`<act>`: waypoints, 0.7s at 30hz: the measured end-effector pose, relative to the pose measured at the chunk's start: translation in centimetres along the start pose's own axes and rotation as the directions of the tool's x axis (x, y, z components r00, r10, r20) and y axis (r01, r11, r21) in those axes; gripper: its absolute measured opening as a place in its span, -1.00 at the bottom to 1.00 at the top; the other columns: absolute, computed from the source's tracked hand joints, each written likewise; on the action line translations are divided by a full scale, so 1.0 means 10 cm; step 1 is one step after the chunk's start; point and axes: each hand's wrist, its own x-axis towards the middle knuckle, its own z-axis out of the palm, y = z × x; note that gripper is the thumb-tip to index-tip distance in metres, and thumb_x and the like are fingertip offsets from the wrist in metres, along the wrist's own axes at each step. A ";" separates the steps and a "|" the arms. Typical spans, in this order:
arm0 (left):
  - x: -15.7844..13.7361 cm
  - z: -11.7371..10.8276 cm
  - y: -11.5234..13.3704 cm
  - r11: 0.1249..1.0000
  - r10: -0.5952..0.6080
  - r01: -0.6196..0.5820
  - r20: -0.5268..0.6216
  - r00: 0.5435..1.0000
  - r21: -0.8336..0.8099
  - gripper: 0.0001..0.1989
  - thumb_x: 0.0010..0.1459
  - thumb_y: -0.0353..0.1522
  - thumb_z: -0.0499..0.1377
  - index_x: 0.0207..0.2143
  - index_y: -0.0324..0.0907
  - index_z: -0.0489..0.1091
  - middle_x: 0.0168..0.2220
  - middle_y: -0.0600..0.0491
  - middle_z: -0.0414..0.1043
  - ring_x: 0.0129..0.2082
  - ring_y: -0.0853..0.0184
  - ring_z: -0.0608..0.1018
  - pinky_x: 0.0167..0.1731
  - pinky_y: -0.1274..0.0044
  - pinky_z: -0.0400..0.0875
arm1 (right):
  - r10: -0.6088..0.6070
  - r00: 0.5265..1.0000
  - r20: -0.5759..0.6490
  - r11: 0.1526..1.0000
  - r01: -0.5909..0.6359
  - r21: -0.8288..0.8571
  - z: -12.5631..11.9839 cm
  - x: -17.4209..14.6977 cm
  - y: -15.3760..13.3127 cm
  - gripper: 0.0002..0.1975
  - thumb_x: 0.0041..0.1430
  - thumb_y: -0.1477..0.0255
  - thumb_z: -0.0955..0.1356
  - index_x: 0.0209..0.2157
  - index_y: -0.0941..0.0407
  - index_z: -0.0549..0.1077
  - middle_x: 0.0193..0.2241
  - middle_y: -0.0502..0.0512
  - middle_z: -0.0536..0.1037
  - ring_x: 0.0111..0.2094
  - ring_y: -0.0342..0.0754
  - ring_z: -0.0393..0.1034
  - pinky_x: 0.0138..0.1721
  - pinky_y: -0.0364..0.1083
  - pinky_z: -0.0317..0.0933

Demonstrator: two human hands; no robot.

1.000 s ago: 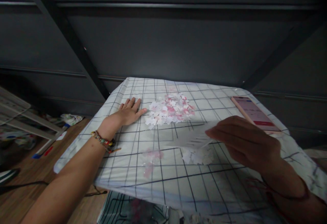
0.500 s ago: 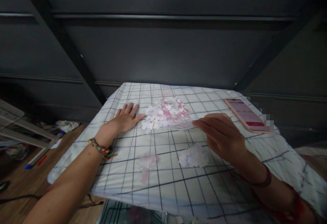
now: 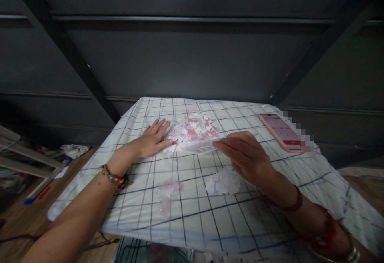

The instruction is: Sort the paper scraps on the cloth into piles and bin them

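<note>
A heap of torn white and pink paper scraps [image 3: 193, 129] lies on the checked tablecloth [image 3: 192, 219]. At the heap's left edge my left hand [image 3: 151, 141] rests flat, fingers spread, its thumb touching the scraps. My right hand [image 3: 244, 151] pinches the right end of a flat, translucent white plastic piece with slots [image 3: 198, 147], whose exact kind I cannot make out. This piece lies along the near side of the heap. Closer to me are a smaller pile of white scraps [image 3: 224, 181] and a few pink and clear scraps [image 3: 169, 195].
A phone in a pink case [image 3: 282, 133] lies at the right of the table, its screen lit. Dark panels [image 3: 186, 63] rise behind the table. On the floor at left stand the legs of a white frame [image 3: 45, 183], with a dark cable [image 3: 21, 237] nearby.
My left hand has slid right against the heap. My right hand has moved slightly left with the plastic piece, whose slots now show. The whole view has shifted a little.
</note>
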 end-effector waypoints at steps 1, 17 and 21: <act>0.00 0.00 0.00 1.000 0.013 -0.013 -0.017 1.000 -0.004 -0.20 0.18 0.09 -0.28 0.31 -0.22 -0.28 0.33 -0.07 -0.41 0.30 0.11 -0.31 0.22 0.25 -0.21 | -0.012 1.000 0.007 1.000 0.012 0.016 0.00 0.00 0.00 -0.75 0.10 0.74 0.22 -0.24 0.20 0.38 -0.41 0.08 0.53 -0.32 -0.09 0.32 -0.30 -0.09 0.27; 0.04 0.07 -0.07 0.998 0.055 -0.055 -0.048 0.997 0.002 -0.20 0.21 0.07 -0.30 0.30 -0.31 -0.25 0.33 -0.17 -0.36 0.30 0.07 -0.29 0.22 0.25 -0.21 | 0.038 0.999 -0.018 0.999 -0.038 0.015 -0.18 -0.06 0.06 -0.70 0.08 0.75 0.22 -0.21 0.17 0.38 -0.40 0.08 0.50 -0.30 -0.09 0.33 -0.30 -0.08 0.31; 0.04 0.06 -0.06 0.999 0.048 -0.048 -0.052 0.998 -0.003 -0.19 0.21 0.07 -0.28 0.30 -0.31 -0.25 0.33 -0.18 -0.37 0.30 0.08 -0.30 0.22 0.25 -0.21 | 0.045 0.999 0.023 0.998 -0.044 -0.039 -0.23 -0.09 0.10 -0.69 0.05 0.77 0.21 -0.23 0.17 0.38 -0.42 0.07 0.49 -0.34 -0.10 0.32 -0.32 -0.08 0.31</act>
